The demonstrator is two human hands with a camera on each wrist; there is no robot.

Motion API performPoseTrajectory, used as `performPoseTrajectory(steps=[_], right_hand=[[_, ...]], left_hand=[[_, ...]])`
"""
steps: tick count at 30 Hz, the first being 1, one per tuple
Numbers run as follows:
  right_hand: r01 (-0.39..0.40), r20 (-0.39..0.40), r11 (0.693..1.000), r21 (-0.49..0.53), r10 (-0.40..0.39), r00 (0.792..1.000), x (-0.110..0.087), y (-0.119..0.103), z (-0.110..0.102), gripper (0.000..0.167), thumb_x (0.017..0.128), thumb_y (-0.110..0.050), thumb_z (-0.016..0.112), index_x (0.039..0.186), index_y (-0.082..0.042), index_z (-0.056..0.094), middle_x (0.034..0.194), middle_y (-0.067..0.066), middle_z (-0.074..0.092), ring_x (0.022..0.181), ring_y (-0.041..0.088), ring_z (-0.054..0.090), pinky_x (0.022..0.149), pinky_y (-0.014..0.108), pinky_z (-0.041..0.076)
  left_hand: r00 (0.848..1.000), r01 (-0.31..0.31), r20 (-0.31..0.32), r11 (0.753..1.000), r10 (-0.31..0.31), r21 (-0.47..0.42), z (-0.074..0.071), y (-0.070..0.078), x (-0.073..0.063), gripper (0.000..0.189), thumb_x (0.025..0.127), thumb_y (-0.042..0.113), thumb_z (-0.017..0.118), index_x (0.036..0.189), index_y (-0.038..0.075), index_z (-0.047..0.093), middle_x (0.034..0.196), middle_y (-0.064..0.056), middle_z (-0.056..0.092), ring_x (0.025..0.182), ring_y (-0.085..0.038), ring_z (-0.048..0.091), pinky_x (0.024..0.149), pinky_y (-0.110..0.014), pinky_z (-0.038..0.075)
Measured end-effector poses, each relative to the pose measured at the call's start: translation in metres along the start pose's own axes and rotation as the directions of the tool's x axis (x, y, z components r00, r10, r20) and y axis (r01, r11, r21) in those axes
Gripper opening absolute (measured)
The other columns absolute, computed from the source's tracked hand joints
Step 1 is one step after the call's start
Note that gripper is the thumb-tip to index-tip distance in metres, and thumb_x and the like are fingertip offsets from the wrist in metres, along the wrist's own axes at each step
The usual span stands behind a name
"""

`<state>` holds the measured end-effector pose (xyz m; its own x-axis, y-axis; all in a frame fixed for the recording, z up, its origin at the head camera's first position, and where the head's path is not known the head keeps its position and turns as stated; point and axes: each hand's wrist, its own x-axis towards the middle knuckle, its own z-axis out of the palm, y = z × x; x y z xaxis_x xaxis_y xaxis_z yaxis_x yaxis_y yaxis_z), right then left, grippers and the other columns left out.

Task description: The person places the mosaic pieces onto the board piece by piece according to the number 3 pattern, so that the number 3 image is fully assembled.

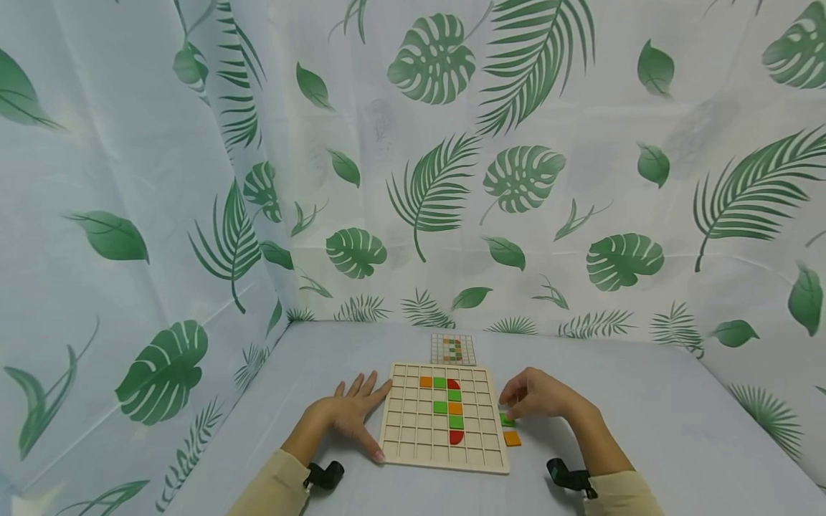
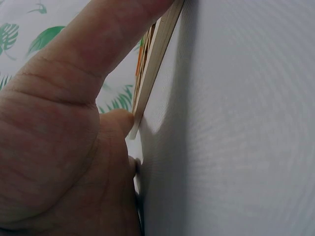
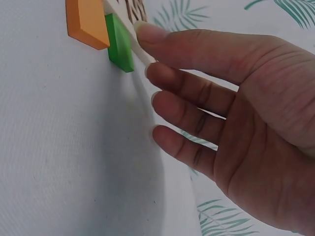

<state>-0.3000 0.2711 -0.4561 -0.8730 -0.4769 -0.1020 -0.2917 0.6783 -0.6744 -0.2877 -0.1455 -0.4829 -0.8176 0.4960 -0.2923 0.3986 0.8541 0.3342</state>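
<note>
A square wooden grid board (image 1: 419, 432) lies on the table, with several green, orange and red tiles set in its squares. My left hand (image 1: 351, 412) is spread along its left side, thumb at the near corner and a fingertip at the left edge; the left wrist view shows the board's side edge (image 2: 156, 56) beside the thumb. Just off the right edge lie a green tile (image 3: 119, 44) and an orange tile (image 1: 513, 438). My right hand (image 1: 538, 394) hovers over the green tile, fingers loosely bent, thumb tip close to it, no tile between them.
Behind the board lies a small pattern card (image 1: 439, 351) printed with a grid and coloured shapes. The table has a white cover (image 1: 361, 337). A leaf-print curtain (image 1: 445, 279) stands along its back and left. Each wrist wears a small black camera (image 1: 325, 474).
</note>
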Motion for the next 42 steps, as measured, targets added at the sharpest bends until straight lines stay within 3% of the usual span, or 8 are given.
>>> performPoseTrajectory(steps=[16, 29, 42], right_hand=[[-0.007, 0.033, 0.997, -0.072, 0.009, 0.999, 0.002, 0.001, 0.005, 0.016, 0.076, -0.005, 0.089, 0.083, -0.013, 0.077, 0.076, -0.002, 0.068, 0.073, 0.017, 0.059, 0.062, 0.031, 0.049], [0.005, 0.087, 0.999, -0.048, -0.001, 0.996, 0.003, -0.003, 0.005, 0.021, 0.079, -0.002, 0.085, 0.088, -0.007, 0.067, 0.078, -0.001, 0.065, 0.075, 0.018, 0.058, 0.063, 0.030, 0.046], [0.066, -0.086, 0.997, -0.028, -0.068, 0.994, 0.009, -0.008, -0.002, 0.011, 0.090, -0.002, 0.076, 0.090, -0.009, 0.067, 0.079, 0.000, 0.066, 0.075, 0.018, 0.058, 0.064, 0.028, 0.049]], left_hand=[[1.000, -0.001, 0.002, 1.000, 0.001, 0.005, 0.000, 0.001, 0.000, 0.138, 0.066, 0.069, 0.089, 0.169, 0.028, 0.007, 0.176, -0.015, -0.002, 0.163, -0.040, -0.004, 0.125, -0.070, 0.004], [1.000, -0.002, 0.020, 1.000, 0.002, -0.022, -0.002, -0.002, -0.001, 0.140, 0.063, 0.076, 0.086, 0.169, 0.032, 0.006, 0.177, -0.013, -0.003, 0.163, -0.039, -0.006, 0.126, -0.069, 0.001], [1.000, -0.003, 0.014, 1.000, 0.003, -0.008, -0.001, -0.002, 0.001, 0.140, 0.064, 0.075, 0.086, 0.169, 0.031, 0.006, 0.176, -0.014, -0.003, 0.163, -0.040, -0.005, 0.125, -0.070, 0.003]])
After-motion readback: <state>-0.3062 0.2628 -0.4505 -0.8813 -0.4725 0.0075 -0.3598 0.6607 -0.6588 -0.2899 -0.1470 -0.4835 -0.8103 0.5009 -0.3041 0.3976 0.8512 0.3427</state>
